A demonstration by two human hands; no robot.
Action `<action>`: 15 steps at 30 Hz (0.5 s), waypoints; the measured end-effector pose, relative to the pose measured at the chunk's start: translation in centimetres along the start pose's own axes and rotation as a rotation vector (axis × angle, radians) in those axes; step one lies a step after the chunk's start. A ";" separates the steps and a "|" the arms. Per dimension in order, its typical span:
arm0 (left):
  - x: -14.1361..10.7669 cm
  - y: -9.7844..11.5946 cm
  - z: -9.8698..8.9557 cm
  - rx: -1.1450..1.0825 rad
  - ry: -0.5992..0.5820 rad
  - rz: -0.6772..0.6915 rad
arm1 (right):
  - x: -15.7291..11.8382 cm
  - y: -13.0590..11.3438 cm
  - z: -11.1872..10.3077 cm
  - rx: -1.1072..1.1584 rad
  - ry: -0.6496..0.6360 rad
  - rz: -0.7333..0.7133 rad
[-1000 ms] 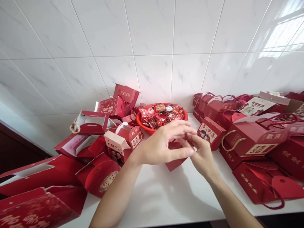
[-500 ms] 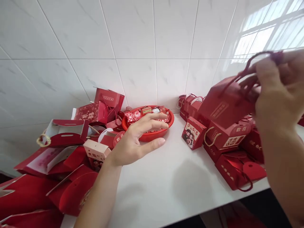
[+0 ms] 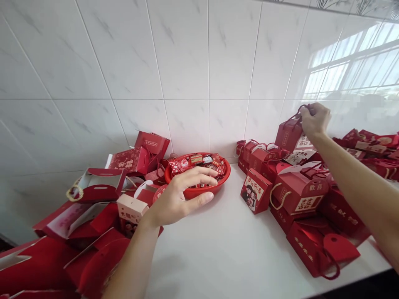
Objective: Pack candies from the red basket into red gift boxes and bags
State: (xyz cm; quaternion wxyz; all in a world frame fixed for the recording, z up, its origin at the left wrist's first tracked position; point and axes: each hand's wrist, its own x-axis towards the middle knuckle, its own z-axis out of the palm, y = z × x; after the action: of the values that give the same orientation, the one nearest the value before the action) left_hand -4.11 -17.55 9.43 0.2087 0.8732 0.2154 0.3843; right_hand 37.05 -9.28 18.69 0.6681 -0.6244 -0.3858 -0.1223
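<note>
By its dark red cord handles, my right hand (image 3: pixel 315 119) holds a red gift box (image 3: pixel 289 136) up over the back of the right-hand pile. The fingers are pinched around the cords. My left hand (image 3: pixel 181 195) hovers in front of a red plastic basin (image 3: pixel 222 185), fingers stretched and apart, holding nothing. Wrapped candies (image 3: pixel 197 159) in red, gold and white fill the basin, partly covered by my left hand. Right of the basin, a small red box with a cartoon couple (image 3: pixel 252 192) leans against a box with a rope handle (image 3: pixel 301 191).
Several open red boxes (image 3: pixel 99 180) are heaped along the left side. Closed boxes (image 3: pixel 322 249) stack on the right of the white table (image 3: pixel 218 257), with more red boxes (image 3: pixel 370 145) at far right. A tiled wall (image 3: pixel 187 62) stands behind.
My right hand has moved away from me, carrying the gift box toward the back of the right pile. My left hand stays nearly still. The view has tilted up and turned slightly.
</note>
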 end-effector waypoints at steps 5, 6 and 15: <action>-0.2 -0.3 -0.3 0.013 -0.014 -0.033 | 0.9 0.4 2.5 -0.010 -0.046 -0.051; -0.3 -0.3 -0.3 0.017 -0.013 -0.039 | 1.2 0.7 2.9 -0.028 -0.059 -0.057; -0.6 -0.5 -0.8 0.040 -0.036 -0.093 | 3.2 3.7 5.9 -0.107 -0.104 -0.048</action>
State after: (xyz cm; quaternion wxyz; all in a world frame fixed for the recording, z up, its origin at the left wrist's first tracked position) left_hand -5.19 -17.30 9.23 0.2127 0.8728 0.2598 0.3541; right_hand 39.42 -2.12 17.64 0.6098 -0.6552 -0.4279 -0.1260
